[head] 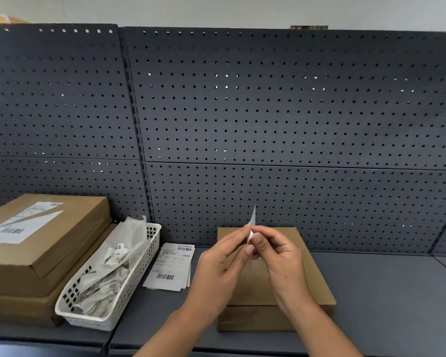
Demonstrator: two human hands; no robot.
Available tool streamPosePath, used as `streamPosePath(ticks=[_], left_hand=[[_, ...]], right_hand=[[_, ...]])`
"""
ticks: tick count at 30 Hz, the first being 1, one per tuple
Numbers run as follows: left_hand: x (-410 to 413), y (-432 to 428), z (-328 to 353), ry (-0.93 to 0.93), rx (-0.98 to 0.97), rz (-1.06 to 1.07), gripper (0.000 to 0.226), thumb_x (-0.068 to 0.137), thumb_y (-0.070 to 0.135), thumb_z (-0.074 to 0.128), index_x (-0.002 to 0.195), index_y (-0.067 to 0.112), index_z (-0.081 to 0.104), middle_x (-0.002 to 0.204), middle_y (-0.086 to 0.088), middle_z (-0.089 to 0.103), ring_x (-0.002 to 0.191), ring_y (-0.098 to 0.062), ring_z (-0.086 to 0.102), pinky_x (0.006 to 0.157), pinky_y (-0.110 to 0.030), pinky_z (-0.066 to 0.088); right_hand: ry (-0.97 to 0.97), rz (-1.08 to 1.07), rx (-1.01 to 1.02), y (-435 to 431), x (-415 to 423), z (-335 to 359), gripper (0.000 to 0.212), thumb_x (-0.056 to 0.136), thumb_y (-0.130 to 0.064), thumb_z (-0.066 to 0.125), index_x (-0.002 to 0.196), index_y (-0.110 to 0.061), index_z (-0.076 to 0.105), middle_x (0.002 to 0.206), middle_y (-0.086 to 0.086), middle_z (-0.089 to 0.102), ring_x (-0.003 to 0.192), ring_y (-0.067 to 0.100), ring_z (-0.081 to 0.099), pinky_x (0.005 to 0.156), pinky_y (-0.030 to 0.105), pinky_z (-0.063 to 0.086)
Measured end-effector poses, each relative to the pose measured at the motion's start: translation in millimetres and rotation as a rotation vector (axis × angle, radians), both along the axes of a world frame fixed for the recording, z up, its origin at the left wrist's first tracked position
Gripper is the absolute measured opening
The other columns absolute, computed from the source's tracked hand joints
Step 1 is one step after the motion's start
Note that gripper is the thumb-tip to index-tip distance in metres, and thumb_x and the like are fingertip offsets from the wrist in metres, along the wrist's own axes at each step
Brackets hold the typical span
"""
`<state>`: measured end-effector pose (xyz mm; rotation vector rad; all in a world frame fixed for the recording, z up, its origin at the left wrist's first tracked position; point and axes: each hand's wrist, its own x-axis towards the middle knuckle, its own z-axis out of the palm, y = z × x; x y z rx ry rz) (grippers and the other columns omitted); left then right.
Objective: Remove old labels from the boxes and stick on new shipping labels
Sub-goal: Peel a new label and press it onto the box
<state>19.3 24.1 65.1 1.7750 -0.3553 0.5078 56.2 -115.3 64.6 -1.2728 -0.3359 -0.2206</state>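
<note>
Over the box (252, 289), the left hand (216, 274) and right hand (281, 258) pinch a white label (252, 222) in their fingers, hiding much of the box top; the label's print is unreadable.

Box (301, 274): top partly hidden behind left hand (216, 274) and right hand (278, 256).
Paper slip (252, 220): seen edge-on, lower end covered by fingers (258, 239), print not visible.
Label sheets (170, 266): text too small to read.
Box stack (49, 240): cut off at left edge.
Forearms: cut off at bottom edge.
</note>
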Motion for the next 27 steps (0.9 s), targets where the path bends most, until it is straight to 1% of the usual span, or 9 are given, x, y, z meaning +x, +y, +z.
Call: streamPosePath(ticks=[3,7,10,15,17,21,27], left_hand=[[-2.0,-1.7,0.8,-0.021,0.033,0.006,0.041,0.101,0.019,0.066,0.142,0.023,0.061,0.139,0.018,0.063,0.131,-0.001,0.056,0.109,-0.025,0.047],[-4.2,-3.5,4.2,-0.028,0.012,-0.009,0.041,0.101,0.019,0.065,0.141,0.022,0.061,0.137,0.018,0.064,0.131,-0.002,0.057,0.109,-0.025,0.047],[-6.2,-5.4,6.2,-0.032,0.006,-0.021,0.04,0.101,0.019,0.064,0.141,0.023,0.061,0.137,0.019,0.064,0.13,-0.002,0.057,0.108,-0.024,0.047],[-8.4,-6.1,8.4,-0.04,-0.013,-0.032,0.038,0.102,0.016,0.063,0.14,0.021,0.063,0.134,0.02,0.066,0.127,-0.002,0.06,0.104,-0.018,0.047],[-8.8,-6.9,8.7,-0.034,-0.008,-0.05,0.038,0.102,0.017,0.062,0.14,0.022,0.062,0.135,0.019,0.066,0.129,-0.003,0.059,0.106,-0.02,0.047],[-9.4,-8.9,7.2,-0.022,0.004,-0.069,0.038,0.103,0.018,0.061,0.141,0.023,0.062,0.136,0.019,0.064,0.131,-0.004,0.057,0.108,-0.024,0.047],[-7.6,-8.3,5.9,-0.036,0.029,-0.054,0.036,0.104,0.018,0.06,0.139,0.023,0.063,0.138,0.016,0.064,0.132,-0.005,0.056,0.11,-0.025,0.045]], right_hand=[[-0.001,-0.01,0.022,0.0,0.5,-0.6,0.018,0.089,-0.02,0.071,0.103,-0.012,0.079,0.092,0.012,0.074,0.079,0.02,0.062,0.069,0.029,0.054],[-0.023,-0.014,0.034,0.1,0.2,0.0,0.019,0.089,-0.023,0.07,0.103,-0.013,0.078,0.096,0.017,0.073,0.082,0.022,0.063,0.071,0.032,0.053],[-0.033,-0.018,0.047,-0.5,0.3,-0.5,0.019,0.088,-0.023,0.07,0.102,-0.012,0.078,0.095,0.02,0.071,0.08,0.023,0.061,0.069,0.032,0.052],[-0.042,-0.024,0.057,-0.3,1.0,-1.9,0.015,0.088,-0.023,0.069,0.097,-0.014,0.077,0.085,0.011,0.069,0.073,0.02,0.057,0.063,0.028,0.049],[-0.043,-0.028,0.061,0.0,1.2,-1.8,0.013,0.087,-0.022,0.069,0.094,-0.011,0.074,0.08,0.008,0.066,0.07,0.02,0.053,0.06,0.027,0.047],[-0.058,-0.025,0.052,0.1,1.6,-2.7,0.019,0.088,-0.022,0.07,0.09,-0.004,0.067,0.077,0.01,0.061,0.068,0.021,0.049,0.058,0.028,0.044],[-0.063,-0.018,0.021,-1.4,0.5,-3.4,0.018,0.091,-0.024,0.067,0.09,-0.007,0.067,0.076,0.01,0.06,0.066,0.021,0.049,0.058,0.03,0.045]])
